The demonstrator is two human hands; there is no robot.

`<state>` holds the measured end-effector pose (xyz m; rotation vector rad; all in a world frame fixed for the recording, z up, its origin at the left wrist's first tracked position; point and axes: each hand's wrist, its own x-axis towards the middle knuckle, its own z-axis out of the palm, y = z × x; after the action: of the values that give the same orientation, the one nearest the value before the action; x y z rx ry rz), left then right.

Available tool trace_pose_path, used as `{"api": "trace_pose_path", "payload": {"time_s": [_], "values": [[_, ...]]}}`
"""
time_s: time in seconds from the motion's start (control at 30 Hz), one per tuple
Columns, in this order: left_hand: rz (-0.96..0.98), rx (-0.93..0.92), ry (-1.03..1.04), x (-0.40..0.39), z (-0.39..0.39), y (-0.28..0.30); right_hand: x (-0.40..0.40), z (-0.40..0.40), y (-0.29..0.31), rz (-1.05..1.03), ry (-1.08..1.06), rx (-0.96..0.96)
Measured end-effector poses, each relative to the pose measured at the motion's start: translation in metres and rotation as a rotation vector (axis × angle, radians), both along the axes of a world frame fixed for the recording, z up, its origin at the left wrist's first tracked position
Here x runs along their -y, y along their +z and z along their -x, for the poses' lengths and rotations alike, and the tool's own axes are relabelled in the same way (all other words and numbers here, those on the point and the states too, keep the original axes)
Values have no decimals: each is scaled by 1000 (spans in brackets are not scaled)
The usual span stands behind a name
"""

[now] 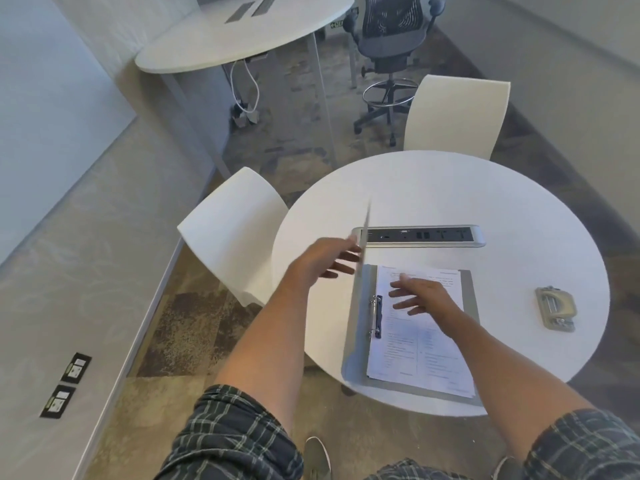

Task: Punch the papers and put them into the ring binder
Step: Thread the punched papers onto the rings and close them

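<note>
grey binder cover [363, 237] stands upright on edge, pinched by the left hand [322, 263]. if it drops, it may catch the right hand [420, 294], whose spread fingers hold nothing, just above the papers [415, 348].

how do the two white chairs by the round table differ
The left chair stands at the round table's left edge, right by the left hand; the far chair stands at the table's far side. The left chair shows its back's broad face turned rightward, the far chair faces the camera. Both are plain white curved shells.
</note>
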<state>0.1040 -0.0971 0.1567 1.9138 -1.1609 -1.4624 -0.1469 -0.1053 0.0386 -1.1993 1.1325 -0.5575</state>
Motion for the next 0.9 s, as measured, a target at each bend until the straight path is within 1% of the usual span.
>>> {"api": "trace_pose_path", "payload": {"time_s": [0.07,0.2,0.27,0.37,0.4,0.47,0.53,0.6,0.67,0.73,0.8,0.9], "values": [[-3,0,-94,-5,16,-18,1,17,5,-66,-77,60],[-14,20,-255,-19,46,-52,6,53,-1,-175,-163,151],[-4,138,-386,-26,54,-72,6,72,-10,-197,-215,187],[-20,411,-564,-36,62,-101,0,93,-15,-214,-276,194],[-45,492,-579,-41,64,-110,-3,98,-16,-210,-302,155],[-82,593,-555,-51,69,-124,-8,107,-22,-168,-348,-15],[-79,617,-535,-61,75,-134,-9,114,-36,-107,-378,-240],[-66,629,-541,-68,81,-143,-12,114,-43,-36,-340,-438],[-66,641,-525,-73,88,-149,-14,111,-48,53,-233,-590],[-66,672,-502,-77,95,-152,-17,106,-53,135,-75,-733],[-61,716,-483,-81,101,-150,-21,104,-60,164,41,-797],[-29,778,-471,-82,104,-149,-28,104,-70,137,200,-880]]}}
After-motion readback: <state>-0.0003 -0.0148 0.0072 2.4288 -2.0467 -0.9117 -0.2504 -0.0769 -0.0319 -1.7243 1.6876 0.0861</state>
